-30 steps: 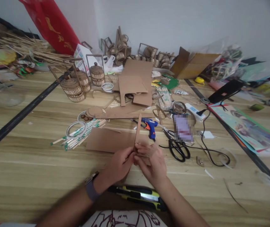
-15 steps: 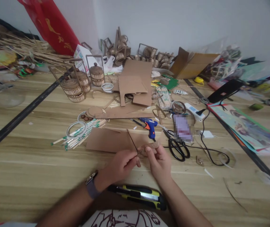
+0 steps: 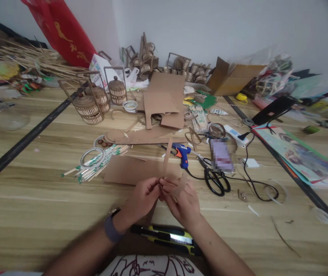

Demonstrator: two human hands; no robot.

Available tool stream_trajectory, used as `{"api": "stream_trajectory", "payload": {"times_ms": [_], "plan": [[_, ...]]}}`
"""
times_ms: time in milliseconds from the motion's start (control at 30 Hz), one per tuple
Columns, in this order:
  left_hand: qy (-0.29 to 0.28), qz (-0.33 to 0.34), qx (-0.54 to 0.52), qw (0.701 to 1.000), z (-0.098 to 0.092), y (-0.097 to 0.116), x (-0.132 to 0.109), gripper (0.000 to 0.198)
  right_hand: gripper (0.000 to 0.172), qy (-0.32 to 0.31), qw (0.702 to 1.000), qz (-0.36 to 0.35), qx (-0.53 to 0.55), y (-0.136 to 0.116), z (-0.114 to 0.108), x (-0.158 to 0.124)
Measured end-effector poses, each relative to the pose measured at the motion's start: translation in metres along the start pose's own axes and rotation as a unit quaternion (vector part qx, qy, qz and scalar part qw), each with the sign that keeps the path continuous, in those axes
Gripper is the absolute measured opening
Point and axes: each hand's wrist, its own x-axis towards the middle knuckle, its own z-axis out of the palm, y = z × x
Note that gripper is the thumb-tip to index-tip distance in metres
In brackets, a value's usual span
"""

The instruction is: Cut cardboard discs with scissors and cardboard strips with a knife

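A narrow brown cardboard strip stands up from between my hands, its broad face showing. My left hand pinches it with thumb and fingers, a watch on that wrist. Opposite, my right hand is closed on the same strip, fingertips meeting those of the left. The fingers hide the strip's middle; its lower part seems to show below them. Behind the hands lies a flat cardboard piece. A yellow and black utility knife lies on the table under my forearms.
Beyond the hands are a blue glue gun, black-handled scissors and bundled sticks. Small lidded baskets with tall handles stand at left. Larger cardboard lies at centre back. A black cable runs along the right.
The cardboard strip has turned from edge-on to face-on and now leans slightly right. My right hand has moved left and rolled over, its fingers joining the left hand's.
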Motion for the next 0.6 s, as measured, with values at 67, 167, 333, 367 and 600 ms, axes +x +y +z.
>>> {"api": "stream_trajectory", "payload": {"times_ms": [67,167,333,367,600], "plan": [[0.005,-0.002,0.002,1.0,-0.0003,0.0013,-0.0004,0.032,0.031,-0.003,1.0,0.01,0.003,-0.0007,0.0001,-0.001],[-0.013,-0.004,0.017,1.0,-0.0007,0.004,-0.0014,0.03,0.026,-0.012,0.996,0.085,0.023,-0.0021,-0.0014,-0.003],[-0.031,0.011,0.105,0.994,-0.0028,0.0075,-0.0022,0.028,0.013,0.014,0.932,0.318,0.174,-0.001,-0.001,-0.0042],[-0.034,0.025,0.121,0.992,-0.0036,0.0081,-0.0021,0.03,0.017,0.023,0.908,0.351,0.226,0.0001,0.0002,-0.0039],[-0.046,0.057,0.163,0.984,-0.0076,0.0083,-0.0007,0.037,0.028,0.051,0.869,0.394,0.295,0.0013,0.004,-0.0009]]}}
